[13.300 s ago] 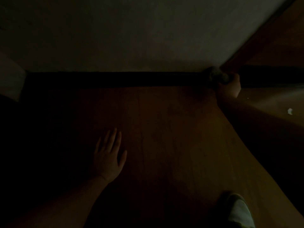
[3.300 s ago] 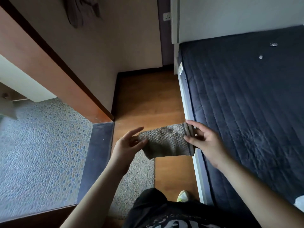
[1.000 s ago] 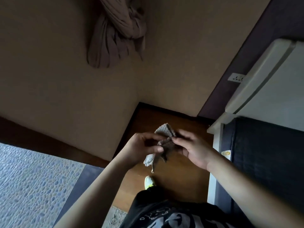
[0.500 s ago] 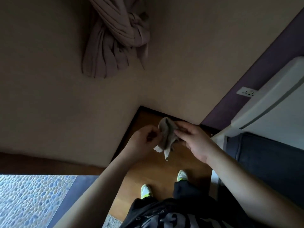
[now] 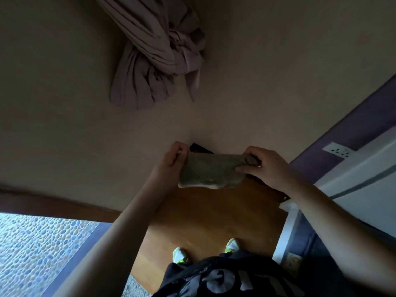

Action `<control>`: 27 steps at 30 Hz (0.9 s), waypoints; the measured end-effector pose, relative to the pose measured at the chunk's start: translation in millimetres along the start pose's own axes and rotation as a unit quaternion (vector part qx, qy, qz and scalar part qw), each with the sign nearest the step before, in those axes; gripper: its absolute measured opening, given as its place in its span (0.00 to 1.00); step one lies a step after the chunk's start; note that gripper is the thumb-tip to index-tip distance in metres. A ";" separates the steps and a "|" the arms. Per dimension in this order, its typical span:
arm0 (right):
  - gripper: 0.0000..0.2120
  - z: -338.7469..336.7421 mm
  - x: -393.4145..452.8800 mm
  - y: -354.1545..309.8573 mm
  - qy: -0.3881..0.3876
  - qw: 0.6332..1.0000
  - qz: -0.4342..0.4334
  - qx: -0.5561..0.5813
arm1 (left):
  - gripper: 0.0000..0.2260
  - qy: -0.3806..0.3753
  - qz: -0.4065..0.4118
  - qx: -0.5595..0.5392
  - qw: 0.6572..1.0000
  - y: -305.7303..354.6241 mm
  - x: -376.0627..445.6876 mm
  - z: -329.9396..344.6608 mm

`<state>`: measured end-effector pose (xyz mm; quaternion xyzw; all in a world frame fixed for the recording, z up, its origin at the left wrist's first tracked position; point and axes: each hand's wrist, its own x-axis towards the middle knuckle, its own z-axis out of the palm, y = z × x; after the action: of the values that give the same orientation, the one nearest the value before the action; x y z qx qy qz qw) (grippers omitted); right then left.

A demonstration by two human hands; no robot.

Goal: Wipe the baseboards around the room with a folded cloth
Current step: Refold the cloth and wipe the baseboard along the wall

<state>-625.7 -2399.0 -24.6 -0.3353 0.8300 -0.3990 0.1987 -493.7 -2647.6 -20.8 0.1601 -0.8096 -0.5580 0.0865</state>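
A grey textured cloth (image 5: pixel 209 173) hangs folded and stretched flat between my two hands at chest height. My left hand (image 5: pixel 171 159) pinches its left edge. My right hand (image 5: pixel 265 167) grips its bunched right end with curled fingers. Behind the cloth a short piece of dark baseboard (image 5: pixel 198 148) shows where the beige wall meets the wooden floor (image 5: pixel 205 219); most of it is hidden by the cloth and my hands.
A knotted mauve curtain (image 5: pixel 158 58) hangs on the beige wall above. A white bed frame (image 5: pixel 287 228) and dark mattress lie at the right, with a wall socket (image 5: pixel 337 150) above. Pebble-pattern flooring (image 5: pixel 36 247) is at the lower left. My shoes (image 5: pixel 181 255) stand on the wood.
The crumpled cloth has been pulled out flat between my hands, which moved apart. The view tilted so the curtain sits higher and closer.
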 end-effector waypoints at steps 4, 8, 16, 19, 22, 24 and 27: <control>0.20 -4.8 10.1 3.9 0.024 0.996 0.018 0.087 | 0.11 0.021 -0.091 -0.154 0.984 9.8 4.7 18.4; 0.17 -13.7 13.2 -5.4 0.042 0.968 0.065 0.237 | 0.19 -0.141 -0.143 -0.260 0.944 -0.5 1.2 24.8; 0.18 -21.1 12.1 0.8 -0.005 0.822 0.204 0.532 | 0.08 -0.082 -0.146 -0.313 0.935 6.2 10.9 36.9; 0.20 -17.6 9.9 7.7 -0.071 0.752 0.215 0.618 | 0.09 -0.061 -0.167 -0.330 0.927 11.5 16.0 38.3; 0.19 -10.3 7.6 12.1 -0.124 0.742 0.268 0.602 | 0.20 -0.034 -0.259 -0.359 0.896 16.1 18.7 37.1; 0.16 -3.4 6.8 12.6 -0.132 0.744 0.289 0.587 | 0.25 -0.048 -0.314 -0.382 0.868 15.3 16.0 33.5; 0.19 3.3 9.5 11.6 -0.088 0.733 0.270 0.619 | 0.21 -0.099 -0.296 -0.420 0.852 6.1 9.0 30.6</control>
<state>-635.0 -2402.2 -36.4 0.0661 0.4340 -0.7228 0.5337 -512.8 -2622.1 -26.6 0.2842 -0.4165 -0.8572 -0.1045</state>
